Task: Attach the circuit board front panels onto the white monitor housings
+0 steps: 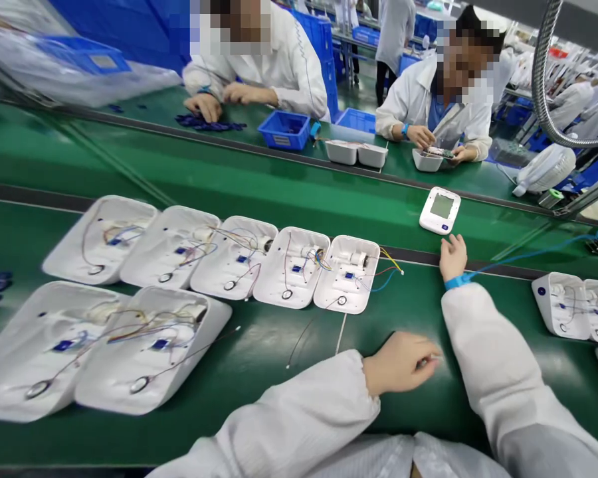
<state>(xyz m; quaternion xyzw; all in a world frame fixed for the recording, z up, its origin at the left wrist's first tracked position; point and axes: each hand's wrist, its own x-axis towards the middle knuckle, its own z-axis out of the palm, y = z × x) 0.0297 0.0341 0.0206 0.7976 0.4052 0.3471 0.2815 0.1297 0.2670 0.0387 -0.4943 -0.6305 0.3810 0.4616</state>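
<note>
Display unit (440, 211) lies on the belt (279, 192) beyond the bench's (264, 338) far edge, past the left hand (402, 362), fingers curled, contents untellable, housings (114, 372) open-side up, likely for wire access, and, close by, the right hand (453, 259), fingers loosely parted, seemingly empty.

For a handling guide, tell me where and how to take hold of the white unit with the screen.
Grip the white unit by its left and right edges, probably best from the near side, where the right hand is: it lies flat, screen and blue button up, and both edges are free.
</note>
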